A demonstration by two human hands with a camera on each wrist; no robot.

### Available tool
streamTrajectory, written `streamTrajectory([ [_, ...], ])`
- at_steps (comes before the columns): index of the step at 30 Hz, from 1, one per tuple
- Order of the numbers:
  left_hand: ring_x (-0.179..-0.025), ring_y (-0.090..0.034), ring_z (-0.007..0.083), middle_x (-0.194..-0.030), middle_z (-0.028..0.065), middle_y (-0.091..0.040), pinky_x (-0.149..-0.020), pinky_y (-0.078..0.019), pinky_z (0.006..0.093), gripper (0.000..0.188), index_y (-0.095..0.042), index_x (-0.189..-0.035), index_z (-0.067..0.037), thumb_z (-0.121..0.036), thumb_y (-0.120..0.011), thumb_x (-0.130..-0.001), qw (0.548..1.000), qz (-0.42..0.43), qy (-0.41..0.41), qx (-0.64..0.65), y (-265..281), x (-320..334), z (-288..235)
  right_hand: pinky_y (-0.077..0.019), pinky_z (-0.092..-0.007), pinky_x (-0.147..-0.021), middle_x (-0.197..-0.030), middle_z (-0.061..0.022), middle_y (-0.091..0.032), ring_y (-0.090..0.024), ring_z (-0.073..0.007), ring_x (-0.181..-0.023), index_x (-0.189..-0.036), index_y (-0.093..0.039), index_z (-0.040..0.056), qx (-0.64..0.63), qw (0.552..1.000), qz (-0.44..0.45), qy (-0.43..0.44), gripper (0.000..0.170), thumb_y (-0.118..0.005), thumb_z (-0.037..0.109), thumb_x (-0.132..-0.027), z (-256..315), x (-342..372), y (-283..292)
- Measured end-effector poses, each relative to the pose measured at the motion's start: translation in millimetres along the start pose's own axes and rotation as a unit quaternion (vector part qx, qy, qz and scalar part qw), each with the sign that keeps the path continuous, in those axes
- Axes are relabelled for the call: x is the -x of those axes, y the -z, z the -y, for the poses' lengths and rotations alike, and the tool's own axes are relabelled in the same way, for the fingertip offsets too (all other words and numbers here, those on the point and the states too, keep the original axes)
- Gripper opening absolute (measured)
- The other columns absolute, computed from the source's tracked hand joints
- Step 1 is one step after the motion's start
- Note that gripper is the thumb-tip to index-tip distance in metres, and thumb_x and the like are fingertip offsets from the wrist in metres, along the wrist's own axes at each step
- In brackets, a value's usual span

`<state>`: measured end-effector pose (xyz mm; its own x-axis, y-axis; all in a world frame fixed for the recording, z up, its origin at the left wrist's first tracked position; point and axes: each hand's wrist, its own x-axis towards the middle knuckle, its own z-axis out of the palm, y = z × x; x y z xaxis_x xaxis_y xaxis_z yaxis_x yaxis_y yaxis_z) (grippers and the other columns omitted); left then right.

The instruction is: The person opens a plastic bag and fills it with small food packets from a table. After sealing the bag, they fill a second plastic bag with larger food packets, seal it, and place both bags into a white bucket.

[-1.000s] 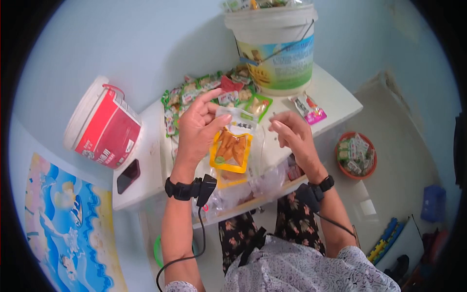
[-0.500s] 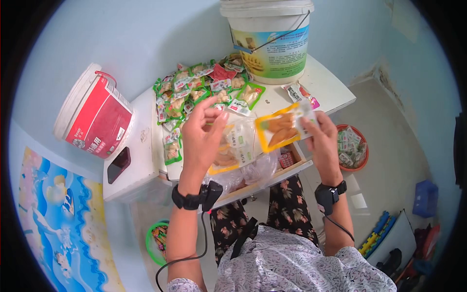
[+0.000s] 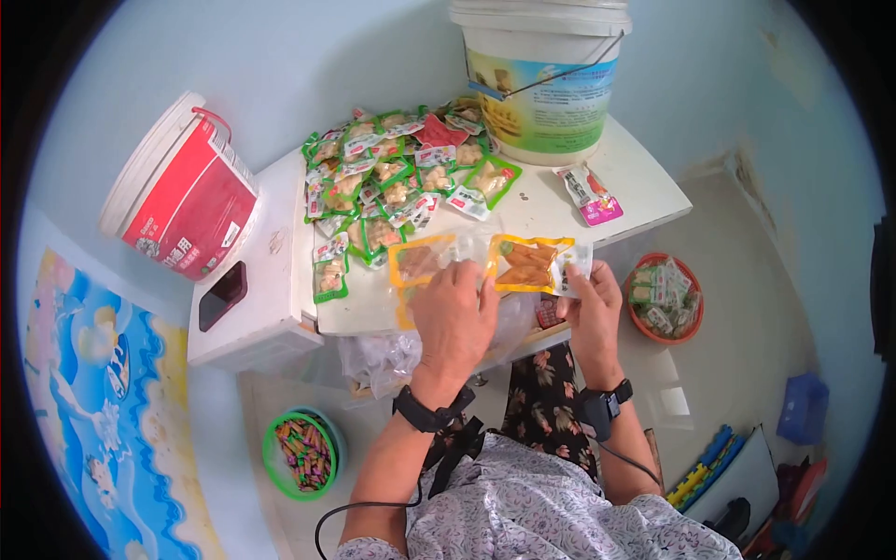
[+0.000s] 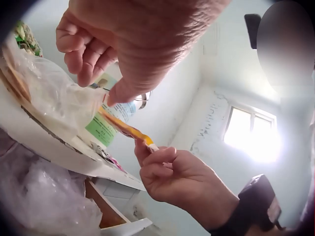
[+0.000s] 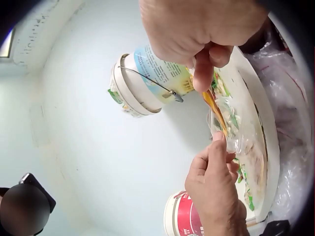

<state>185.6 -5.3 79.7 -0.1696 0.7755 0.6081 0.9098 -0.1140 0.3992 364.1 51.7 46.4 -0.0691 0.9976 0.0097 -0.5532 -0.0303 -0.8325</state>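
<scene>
My right hand (image 3: 595, 303) pinches the pale end of a flat yellow-edged snack packet (image 3: 530, 264) with brown-orange pieces printed or showing on its front. At the packet's other end is my left hand (image 3: 455, 322), its thumb right at the yellow edge. That hand's curled fingers hold a clear plastic bag (image 5: 235, 143) with another yellow-bordered packet (image 3: 422, 263) inside. In the left wrist view, the held packet (image 4: 127, 129) appears edge-on between the two hands. Beyond them a heap of small green-edged food packets (image 3: 383, 182) lies on the white table (image 3: 532, 217).
A large white bucket (image 3: 551, 93) stands at the back, beside a pink-ended packet (image 3: 593, 194). Left are a red-and-white bucket (image 3: 191, 201) and a phone (image 3: 222, 296). Below sits an open drawer with plastic bags (image 3: 378, 364). Floor baskets, green (image 3: 268, 457) and orange (image 3: 697, 322), hold small packets.
The right hand, empty a second ago, took the yellow-edged packet and drew it right. Since then, the left hand has moved right and down with the bag, reaching the packet's left end.
</scene>
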Motion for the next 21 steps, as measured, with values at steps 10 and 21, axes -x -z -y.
streamTrajectory([
  [10,-0.077,-0.066,0.0345,-0.084,0.0111,-0.066,-0.065,-0.0507,0.0453,0.008,-0.062,-0.094,-0.006,-0.006,-0.069,-0.089,0.997,-0.056,-0.015,0.058,-2,1,-19,-0.0269,-0.0220,-0.043,-0.076,0.0016,-0.060,-0.040,-0.0023,-0.048,-0.107,-0.058,0.0024,0.096,0.988,0.092,-0.079,0.011,-0.064,0.010,-0.101,-19,-10,-33],
  [21,-0.075,-0.066,0.0341,-0.084,0.0126,-0.067,-0.065,-0.0512,0.0438,0.007,-0.062,-0.097,-0.006,-0.008,-0.067,-0.093,0.992,-0.041,0.001,0.123,1,-2,-6,-0.0426,-0.0260,-0.052,-0.069,0.0003,-0.061,-0.055,-0.0078,-0.059,-0.092,-0.071,0.0003,0.287,0.902,0.300,-0.118,0.029,-0.058,0.024,-0.102,-41,-36,-44],
])
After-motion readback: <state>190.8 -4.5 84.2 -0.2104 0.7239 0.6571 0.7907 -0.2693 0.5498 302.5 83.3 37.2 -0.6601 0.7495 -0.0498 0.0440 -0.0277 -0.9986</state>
